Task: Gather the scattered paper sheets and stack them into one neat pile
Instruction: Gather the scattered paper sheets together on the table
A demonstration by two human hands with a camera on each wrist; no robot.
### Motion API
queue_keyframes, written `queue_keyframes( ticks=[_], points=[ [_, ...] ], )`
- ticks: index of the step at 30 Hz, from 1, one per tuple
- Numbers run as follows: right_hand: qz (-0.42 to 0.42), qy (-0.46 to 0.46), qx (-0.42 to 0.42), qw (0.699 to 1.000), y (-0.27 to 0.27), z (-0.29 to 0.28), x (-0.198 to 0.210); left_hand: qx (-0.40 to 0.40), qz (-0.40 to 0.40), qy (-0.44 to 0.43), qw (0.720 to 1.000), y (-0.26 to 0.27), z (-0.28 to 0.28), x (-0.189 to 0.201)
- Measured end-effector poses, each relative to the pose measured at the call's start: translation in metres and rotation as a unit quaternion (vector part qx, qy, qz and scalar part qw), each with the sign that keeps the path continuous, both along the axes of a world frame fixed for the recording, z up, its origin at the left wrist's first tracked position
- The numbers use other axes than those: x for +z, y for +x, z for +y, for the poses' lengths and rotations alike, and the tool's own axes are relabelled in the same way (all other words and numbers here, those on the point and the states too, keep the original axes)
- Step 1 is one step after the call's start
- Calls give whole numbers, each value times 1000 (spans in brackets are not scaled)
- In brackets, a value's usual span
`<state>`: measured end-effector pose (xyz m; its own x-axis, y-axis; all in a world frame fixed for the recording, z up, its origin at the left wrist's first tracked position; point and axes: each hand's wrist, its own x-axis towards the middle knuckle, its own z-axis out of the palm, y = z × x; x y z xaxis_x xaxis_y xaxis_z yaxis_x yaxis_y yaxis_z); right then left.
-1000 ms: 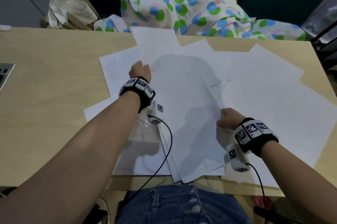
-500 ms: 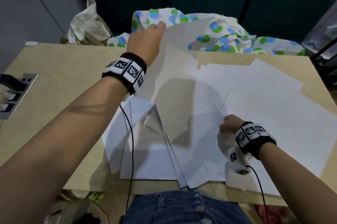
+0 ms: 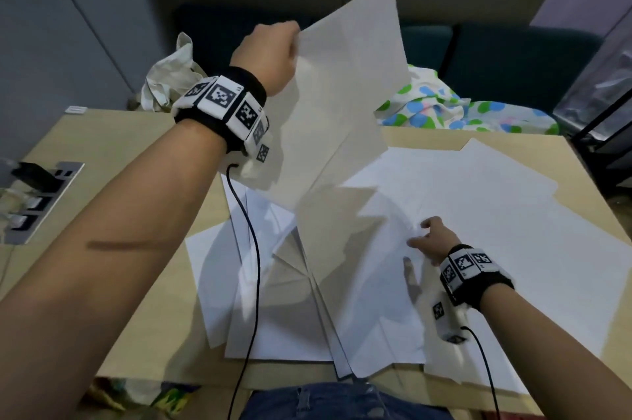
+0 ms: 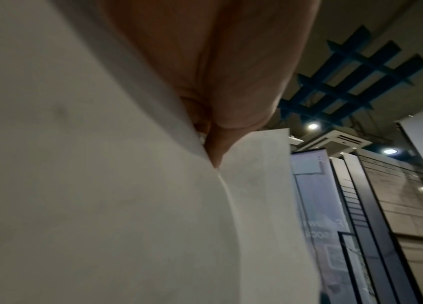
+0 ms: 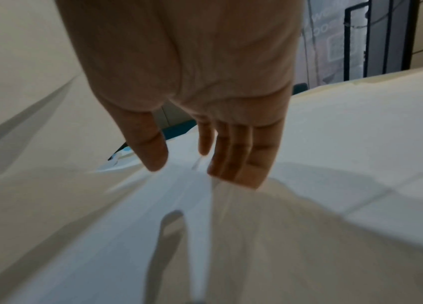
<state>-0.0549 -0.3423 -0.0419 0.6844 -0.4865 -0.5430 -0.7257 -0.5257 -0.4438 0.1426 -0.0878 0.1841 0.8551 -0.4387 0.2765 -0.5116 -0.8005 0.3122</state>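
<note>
Several white paper sheets lie fanned and overlapping across the light wooden table. My left hand is raised high above the table's far side and pinches the top edge of a few lifted sheets, which hang down toward the spread. In the left wrist view the thumb and fingers squeeze the lifted sheets. My right hand is low over the sheets at the front right. Its fingers are straight, with their tips at a sheet's edge.
A polka-dot cloth and a cream cloth bag lie behind the table's far edge, before a dark sofa. A socket panel sits in the table at left. A black wrist cable hangs over the papers.
My left hand has lifted its sheets from the table up into the air. My right hand has stayed on the front right sheets and its fingers have straightened.
</note>
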Motion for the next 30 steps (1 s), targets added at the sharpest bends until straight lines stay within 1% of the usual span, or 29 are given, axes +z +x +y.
queue_keyframes(
  ticks=[2, 3, 4, 6, 8, 10, 11, 12, 14, 16, 17, 19, 21, 23, 24, 26, 28, 29, 30],
  points=[
    [-88, 18, -28, 996, 11, -3, 8, -4, 18, -14, 1000, 5, 5, 0],
    [-128, 13, -28, 991, 18, -4, 14, -11, 27, -19, 999, 6, 8, -1],
    [-158, -7, -14, 987, 26, -3, 21, -22, 33, -21, 999, 7, 10, -2],
    [-210, -65, 43, 975, 41, 1, 38, -56, 37, -20, 998, 6, 13, -2],
    [-241, -111, 107, 958, 57, 11, 55, -92, 30, -23, 995, 4, 14, -2],
    [-243, -130, 133, 952, 72, 22, 68, -122, 16, -40, 992, 1, 12, 1],
    [-242, -131, 131, 952, 79, 27, 72, -133, 7, -50, 990, -1, 11, 3],
    [-250, -118, 116, 954, 85, 30, 75, -139, -4, -59, 989, -2, 11, 5],
    [-298, -55, 69, 951, 92, 32, 79, -128, -28, -72, 989, -2, 11, 6],
    [-331, -1, 35, 943, 93, 30, 82, -94, -50, -79, 991, 0, 13, 5],
    [-331, 1, 25, 943, 92, 26, 84, -69, -58, -82, 993, 1, 15, 4],
    [-304, -23, 5, 953, 87, 13, 86, -9, -60, -101, 993, 3, 19, -1],
    [-247, -45, -27, 968, 77, -5, 83, 54, -38, -136, 989, 7, 24, -7],
    [-166, -51, -55, 983, 65, -22, 74, 108, 21, -169, 979, 12, 28, -21],
    [-127, -45, -55, 989, 57, -25, 69, 137, 56, -179, 973, 13, 30, -33],
    [-60, -45, -35, 997, 43, -26, 51, 199, 125, -162, 958, 8, 32, -67],
    [20, -47, 9, 999, 30, -23, 23, 233, 203, -121, 943, -6, 32, -110],
    [38, -41, 20, 998, 26, -20, 10, 244, 242, -105, 933, -18, 31, -133],
    [50, -54, 17, 997, 20, -12, 1, 255, 280, -96, 920, -31, 30, -154]
  ],
)
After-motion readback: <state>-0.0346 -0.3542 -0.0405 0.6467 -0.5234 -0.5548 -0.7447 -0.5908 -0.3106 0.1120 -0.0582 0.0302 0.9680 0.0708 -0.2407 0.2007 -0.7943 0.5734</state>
